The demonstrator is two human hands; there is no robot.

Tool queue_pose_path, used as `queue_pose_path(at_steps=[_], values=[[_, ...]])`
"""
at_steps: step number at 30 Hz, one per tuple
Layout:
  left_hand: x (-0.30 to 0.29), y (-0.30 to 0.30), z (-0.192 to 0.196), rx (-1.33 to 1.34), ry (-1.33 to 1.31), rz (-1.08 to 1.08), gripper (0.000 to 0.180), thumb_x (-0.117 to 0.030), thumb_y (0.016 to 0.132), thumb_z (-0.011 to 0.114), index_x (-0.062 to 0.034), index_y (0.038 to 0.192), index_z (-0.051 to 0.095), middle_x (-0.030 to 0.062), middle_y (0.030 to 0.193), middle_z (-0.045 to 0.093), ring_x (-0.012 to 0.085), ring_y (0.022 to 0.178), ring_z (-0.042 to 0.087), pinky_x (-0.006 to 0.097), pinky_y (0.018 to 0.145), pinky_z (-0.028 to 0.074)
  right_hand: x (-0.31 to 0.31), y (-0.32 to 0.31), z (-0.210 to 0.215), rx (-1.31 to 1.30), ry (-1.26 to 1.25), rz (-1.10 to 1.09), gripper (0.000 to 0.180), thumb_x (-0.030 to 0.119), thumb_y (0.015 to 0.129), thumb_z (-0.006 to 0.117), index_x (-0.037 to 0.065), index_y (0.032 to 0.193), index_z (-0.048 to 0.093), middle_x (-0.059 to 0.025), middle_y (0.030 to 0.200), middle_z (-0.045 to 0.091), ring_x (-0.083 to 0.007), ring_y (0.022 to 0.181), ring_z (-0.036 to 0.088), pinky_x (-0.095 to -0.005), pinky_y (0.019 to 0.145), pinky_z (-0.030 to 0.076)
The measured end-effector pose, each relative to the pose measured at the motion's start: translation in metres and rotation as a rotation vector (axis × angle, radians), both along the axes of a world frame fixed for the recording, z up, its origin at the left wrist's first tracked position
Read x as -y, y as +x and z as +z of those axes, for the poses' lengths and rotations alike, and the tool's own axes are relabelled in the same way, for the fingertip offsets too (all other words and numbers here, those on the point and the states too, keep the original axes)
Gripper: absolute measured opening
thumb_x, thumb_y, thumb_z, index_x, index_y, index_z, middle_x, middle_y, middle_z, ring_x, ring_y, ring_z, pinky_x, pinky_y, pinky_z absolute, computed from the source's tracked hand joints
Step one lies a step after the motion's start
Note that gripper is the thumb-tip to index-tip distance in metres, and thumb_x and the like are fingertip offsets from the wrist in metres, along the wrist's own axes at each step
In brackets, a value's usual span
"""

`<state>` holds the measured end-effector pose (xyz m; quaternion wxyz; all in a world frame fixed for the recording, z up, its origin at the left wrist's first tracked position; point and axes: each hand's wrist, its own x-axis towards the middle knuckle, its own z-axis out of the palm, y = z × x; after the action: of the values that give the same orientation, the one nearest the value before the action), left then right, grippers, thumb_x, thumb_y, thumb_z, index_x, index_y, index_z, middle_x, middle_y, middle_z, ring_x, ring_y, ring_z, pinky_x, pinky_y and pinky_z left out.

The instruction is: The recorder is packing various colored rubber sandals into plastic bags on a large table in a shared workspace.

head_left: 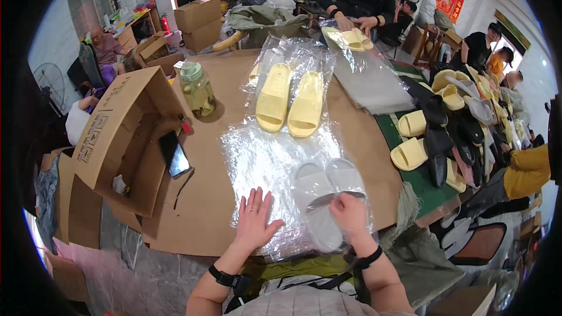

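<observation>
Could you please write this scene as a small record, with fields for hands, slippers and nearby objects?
left hand: flat on clear plastic
right hand: curled, at the grey slippers; grip unclear
yellow slippers: side by side, beyond the grey slippers
left side: open carton, phone, green-lidded jar
co-worker's hands: at another yellow pair, across the table

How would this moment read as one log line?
Left hand: flat on clear plastic | Right hand: curled over grey slippers | Yellow slippers ahead: inside clear plastic
</observation>
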<state>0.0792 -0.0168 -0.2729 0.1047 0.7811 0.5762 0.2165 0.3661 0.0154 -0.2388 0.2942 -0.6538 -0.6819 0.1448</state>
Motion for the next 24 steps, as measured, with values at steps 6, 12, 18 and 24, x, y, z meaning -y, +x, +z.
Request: queue_pose_path(at_steps=[6,12,18,24], values=[[0.001,-0.003,-0.002,-0.028,0.032,0.011,0.076,-0.046,0.089,0.066,-0.0003,0.145,0.045,0.0282,0.155,0.033,0.0435,0.146,0.027,0.057,0.118,0.017,0.05,0.082,-0.01,-0.108,0.021,-0.283,0.023,0.017,0.079,0.071,0.001,0.07,0.057,-0.0127,0.06,0.055,-0.0268,0.053,0.054,-0.0379,0.052,0.043],[-0.002,-0.002,-0.001,-0.04,0.046,-0.031,0.075,-0.045,0.088,0.067,-0.0022,0.146,0.044,0.0253,0.157,0.031,0.0428,0.147,0.026,0.057,0.118,0.016,0.148,0.195,-0.042,-0.814,0.31,-0.604,0.006,0.002,0.089,0.06,0.0,0.091,0.065,-0.0021,0.078,0.065,-0.0089,0.066,0.056,-0.0241,0.059,0.045],[-0.004,0.001,-0.005,-0.044,0.043,-0.019,0.075,-0.044,0.088,0.067,-0.0045,0.147,0.044,0.0226,0.158,0.032,0.0416,0.146,0.028,0.058,0.118,0.017,0.209,0.266,-0.101,-1.584,0.414,-1.034,0.023,0.022,0.098,0.051,0.004,0.107,0.062,-0.0046,0.081,0.065,-0.014,0.064,0.057,-0.0301,0.06,0.048],[-0.006,0.004,-0.002,-0.046,0.054,-0.034,0.075,-0.044,0.088,0.068,-0.0054,0.148,0.044,0.0221,0.158,0.033,0.0413,0.146,0.028,0.058,0.118,0.017,0.278,0.304,-0.204,-1.917,0.321,-1.518,0.037,0.036,0.1,0.04,0.005,0.101,0.06,-0.004,0.076,0.059,-0.017,0.06,0.054,-0.0359,0.055,0.045]])
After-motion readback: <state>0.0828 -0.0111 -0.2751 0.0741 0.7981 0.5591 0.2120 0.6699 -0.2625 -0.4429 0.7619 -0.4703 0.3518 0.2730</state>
